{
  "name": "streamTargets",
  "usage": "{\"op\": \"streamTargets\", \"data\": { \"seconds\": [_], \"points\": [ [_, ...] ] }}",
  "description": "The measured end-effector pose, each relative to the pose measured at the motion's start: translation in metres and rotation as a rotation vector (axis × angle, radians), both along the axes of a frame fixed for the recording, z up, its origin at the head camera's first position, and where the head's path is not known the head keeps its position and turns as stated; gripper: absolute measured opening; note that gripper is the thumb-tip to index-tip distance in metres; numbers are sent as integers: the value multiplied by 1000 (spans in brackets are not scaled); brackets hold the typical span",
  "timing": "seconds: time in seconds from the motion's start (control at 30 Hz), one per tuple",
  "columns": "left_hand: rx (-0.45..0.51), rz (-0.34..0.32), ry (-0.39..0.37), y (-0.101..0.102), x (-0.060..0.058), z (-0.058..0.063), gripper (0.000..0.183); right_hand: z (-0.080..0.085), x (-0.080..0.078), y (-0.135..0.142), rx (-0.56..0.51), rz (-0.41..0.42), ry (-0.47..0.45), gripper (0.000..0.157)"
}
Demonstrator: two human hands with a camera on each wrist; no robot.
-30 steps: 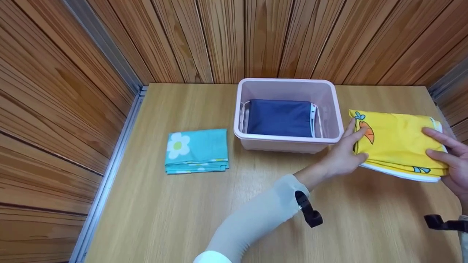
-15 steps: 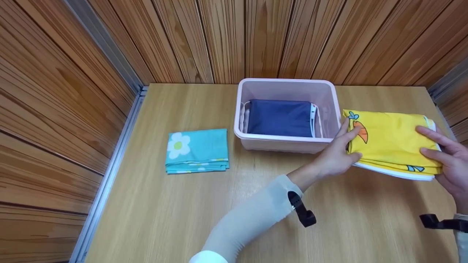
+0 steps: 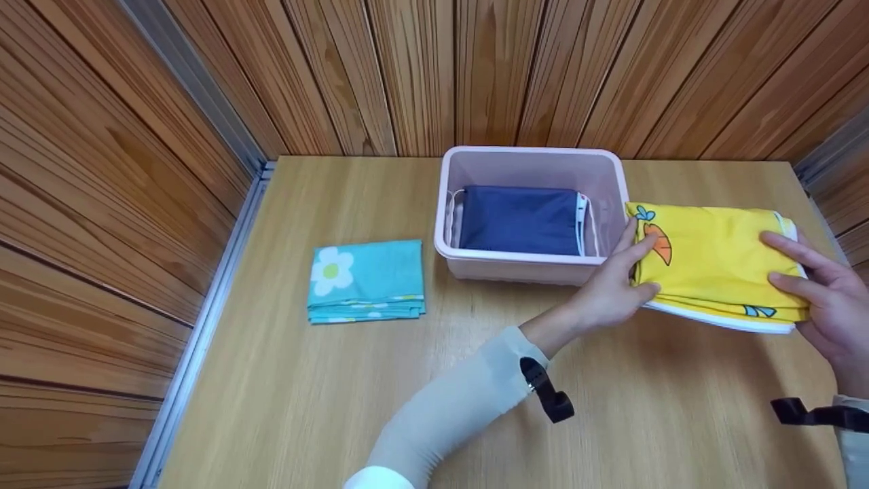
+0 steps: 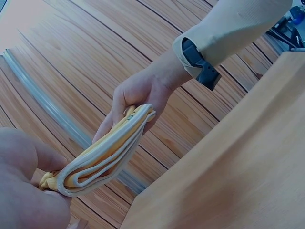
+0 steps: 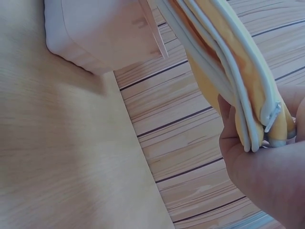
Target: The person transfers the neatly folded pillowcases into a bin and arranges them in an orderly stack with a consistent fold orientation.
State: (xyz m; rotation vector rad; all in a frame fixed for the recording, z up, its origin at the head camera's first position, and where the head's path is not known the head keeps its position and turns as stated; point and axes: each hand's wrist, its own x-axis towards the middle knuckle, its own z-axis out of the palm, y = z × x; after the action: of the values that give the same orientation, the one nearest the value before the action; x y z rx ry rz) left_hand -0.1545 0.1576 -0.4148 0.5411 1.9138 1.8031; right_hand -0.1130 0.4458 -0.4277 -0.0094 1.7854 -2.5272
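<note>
Head pic was bright & clear, w/ a soft shadow on the table (image 3: pixel 285 394) under the yellow cloth (image 3: pixel 713 261). L wrist pic was bluish, w/ white glare on the wall (image 4: pixel 95 57), top L corner. R wrist pic looked pale, hazy & blurry.

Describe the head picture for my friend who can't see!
Left hand and right hand hold a folded yellow cloth above a table, beside a pink bin with navy cloth inside; folded turquoise cloth lies at left.
</note>
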Motion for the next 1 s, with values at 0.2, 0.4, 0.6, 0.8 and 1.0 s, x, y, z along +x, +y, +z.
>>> {"op": "streamTargets", "data": {
  "seconds": [0.2,0.4,0.6,0.8,1.0],
  "points": [
    [56,2,-21,-7,0,-1,72,2,-1,-7,2,4,18,54],
    [116,-12,-41,-14,1,0,73,6,0,-13,53,0,-19,53],
    [144,-2,-71,-20,3,-2,73,6,-1,-18,39,36,-11,54],
    [133,11,-78,-25,3,-2,74,8,-2,-22,45,30,-36,54],
    [157,4,-82,-33,2,-2,73,7,-4,-28,-12,74,9,55]
  ]
}}
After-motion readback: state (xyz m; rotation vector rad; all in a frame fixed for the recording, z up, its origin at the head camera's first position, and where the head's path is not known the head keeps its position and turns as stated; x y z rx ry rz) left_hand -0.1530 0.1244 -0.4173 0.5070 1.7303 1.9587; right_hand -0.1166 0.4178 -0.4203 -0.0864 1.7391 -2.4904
